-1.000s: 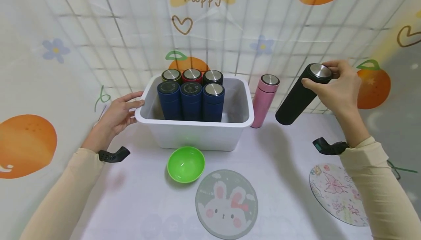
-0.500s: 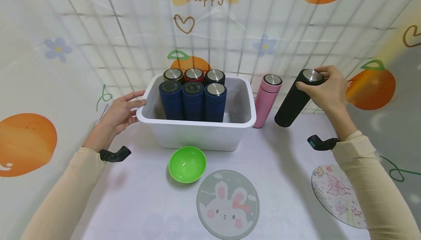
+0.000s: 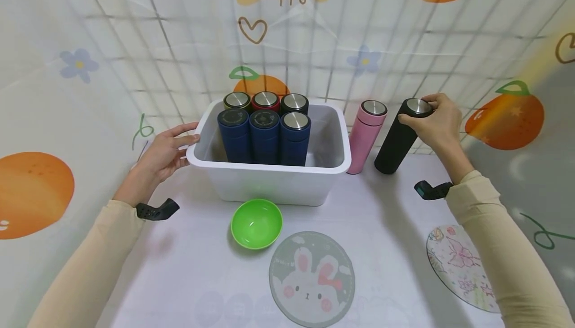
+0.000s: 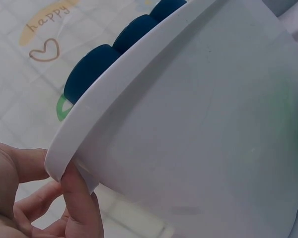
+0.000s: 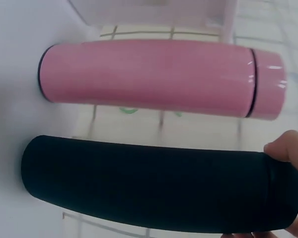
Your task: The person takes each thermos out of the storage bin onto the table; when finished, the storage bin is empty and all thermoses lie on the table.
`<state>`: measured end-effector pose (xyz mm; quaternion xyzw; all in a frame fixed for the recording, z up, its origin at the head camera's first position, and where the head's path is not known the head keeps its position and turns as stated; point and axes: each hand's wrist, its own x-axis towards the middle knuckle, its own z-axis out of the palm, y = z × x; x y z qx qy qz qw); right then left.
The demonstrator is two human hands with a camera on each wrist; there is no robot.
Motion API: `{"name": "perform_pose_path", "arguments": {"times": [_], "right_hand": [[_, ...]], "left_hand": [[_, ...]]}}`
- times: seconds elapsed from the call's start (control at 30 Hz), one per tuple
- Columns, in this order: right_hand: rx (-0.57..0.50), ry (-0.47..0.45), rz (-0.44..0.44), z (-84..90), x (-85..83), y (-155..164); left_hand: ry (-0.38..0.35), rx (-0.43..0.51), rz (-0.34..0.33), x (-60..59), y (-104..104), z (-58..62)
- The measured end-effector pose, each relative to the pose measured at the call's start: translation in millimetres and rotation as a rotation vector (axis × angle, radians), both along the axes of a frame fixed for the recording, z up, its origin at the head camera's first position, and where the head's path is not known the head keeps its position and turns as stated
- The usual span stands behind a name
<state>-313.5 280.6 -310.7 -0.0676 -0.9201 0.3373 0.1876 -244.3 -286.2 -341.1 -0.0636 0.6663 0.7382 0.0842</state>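
My right hand (image 3: 436, 121) grips a black thermos flask (image 3: 397, 137) round its steel-topped lid, thumb on the near side. The flask's base is down at the tabletop. Just left of it a pink thermos flask (image 3: 366, 136) stands upright, close beside the tub; the right wrist view shows a gap between the two flasks. My left hand (image 3: 163, 156) holds the left end of a white plastic tub (image 3: 269, 183), its rim between thumb and fingers in the left wrist view. Inside the tub stand several flasks, with dark blue flasks (image 3: 265, 138) in front.
A green bowl (image 3: 256, 224) sits in front of the tub. Nearer lies a round grey mat (image 3: 312, 278) with a rabbit print; another round patterned mat (image 3: 460, 263) lies partly under the right sleeve's view. A printed cloth over a wire grid (image 3: 310, 43) rises behind.
My right hand has moved left and down with the black flask, which has become more upright and come nearer the pink one. The left hand keeps its hold on the tub.
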Motion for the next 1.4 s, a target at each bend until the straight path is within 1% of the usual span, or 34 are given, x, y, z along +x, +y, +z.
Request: {"name": "perform_pose_path", "arguments": {"times": [0.1, 0.23, 0.33, 0.5, 0.83, 1.0, 1.23, 1.4], "right_hand": [[-0.004, 0.000, 0.011, -5.7, -4.1, 1.3], [-0.029, 0.006, 0.028, -10.5, -7.8, 6.8], [-0.066, -0.002, 0.053, -12.6, -11.1, 10.9], [-0.115, -0.018, 0.076, -16.9, -13.6, 13.9], [-0.183, 0.006, 0.025, -28.0, -12.6, 11.7], [-0.184, 0.014, 0.018, -29.8, -12.2, 10.7], [-0.194, 0.002, 0.037, -31.6, -13.2, 11.4], [-0.177, -0.009, 0.044, -29.1, -11.4, 12.7]], "left_hand": [[-0.001, 0.016, -0.006, -0.4, 1.3, -0.6], [0.008, 0.005, -0.018, -1.8, 2.0, -0.2], [0.008, -0.028, -0.013, -1.7, 0.9, 0.1], [0.011, -0.042, -0.004, -1.6, -0.5, -0.6], [0.018, -0.023, -0.008, -4.1, -0.7, -3.4], [0.016, -0.021, -0.006, -3.1, -0.3, -2.5], [0.016, -0.029, 0.001, -1.9, -0.6, -1.9], [0.007, -0.023, 0.001, -2.4, -0.4, -2.3]]}}
